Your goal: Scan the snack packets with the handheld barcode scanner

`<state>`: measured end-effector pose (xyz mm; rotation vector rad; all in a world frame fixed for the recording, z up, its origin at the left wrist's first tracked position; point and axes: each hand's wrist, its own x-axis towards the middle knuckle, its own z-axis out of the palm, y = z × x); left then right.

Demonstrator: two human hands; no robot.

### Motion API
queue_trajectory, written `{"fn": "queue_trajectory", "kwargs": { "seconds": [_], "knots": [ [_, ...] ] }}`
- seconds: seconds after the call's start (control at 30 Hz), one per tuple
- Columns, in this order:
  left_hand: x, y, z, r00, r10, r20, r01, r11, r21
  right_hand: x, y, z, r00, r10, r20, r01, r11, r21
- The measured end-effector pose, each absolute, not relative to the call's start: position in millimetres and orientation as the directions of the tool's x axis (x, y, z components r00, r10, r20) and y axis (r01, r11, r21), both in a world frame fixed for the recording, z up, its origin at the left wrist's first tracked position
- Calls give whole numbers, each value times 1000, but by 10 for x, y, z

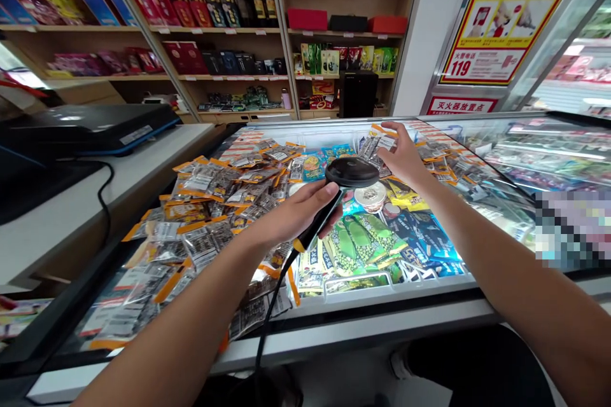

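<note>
My left hand (305, 203) is closed around the handle of a black corded barcode scanner (352, 172). Its wide head is held over the middle of a chest freezer, and the cord runs down toward the front edge. Beyond it, my right hand (403, 152) pinches a clear snack packet (375, 145) with an orange edge and a printed label. A heap of similar orange-edged packets (210, 181) lies to the left, on the freezer top. More packets (439, 162) lie to the right of my right hand.
Inside the lit freezer are green ice-cream packs (363, 235), blue packs (424, 235) and a round tub (370, 196). At left, a counter (42, 229) carries a black scale-like device (95, 127). Shelves (214, 30) with bottles and boxes line the back; a poster (506, 19) hangs at right.
</note>
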<state>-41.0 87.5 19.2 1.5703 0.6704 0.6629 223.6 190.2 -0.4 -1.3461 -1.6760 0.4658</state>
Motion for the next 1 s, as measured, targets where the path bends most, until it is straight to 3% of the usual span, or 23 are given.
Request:
{"fn": "queue_trajectory", "kwargs": {
  "seconds": [0.17,0.3,0.4,0.5,0.57,0.67,0.8,0.93,1.0],
  "knots": [
    [-387,862,201,661,750,16,57,-71,996,2254,1877,12,-16,918,395,557,336,-759],
    [-368,866,212,594,802,61,22,-92,995,2321,1881,24,6,898,439,658,327,-679],
    [-404,920,259,468,875,121,-58,-106,993,2412,1857,28,-117,905,409,781,338,-525],
    [-496,988,360,287,945,157,-129,-124,984,2423,1782,31,-240,906,348,891,348,-292],
    [-579,1024,435,163,971,176,-174,-148,974,2305,1690,27,-243,867,435,915,354,-194],
    [-710,1059,512,34,979,200,-238,-187,953,1908,1471,-31,-276,793,543,851,464,-245],
    [-804,1084,518,-20,980,200,-300,-197,933,1230,1113,-298,-492,821,290,681,571,-458],
    [-766,1107,473,-24,985,169,-324,-168,931,820,932,-573,-496,819,287,732,573,-370],
    [-731,1118,447,-41,988,152,-320,-157,934,763,923,-612,-489,830,268,716,558,-420]
  ]
}}
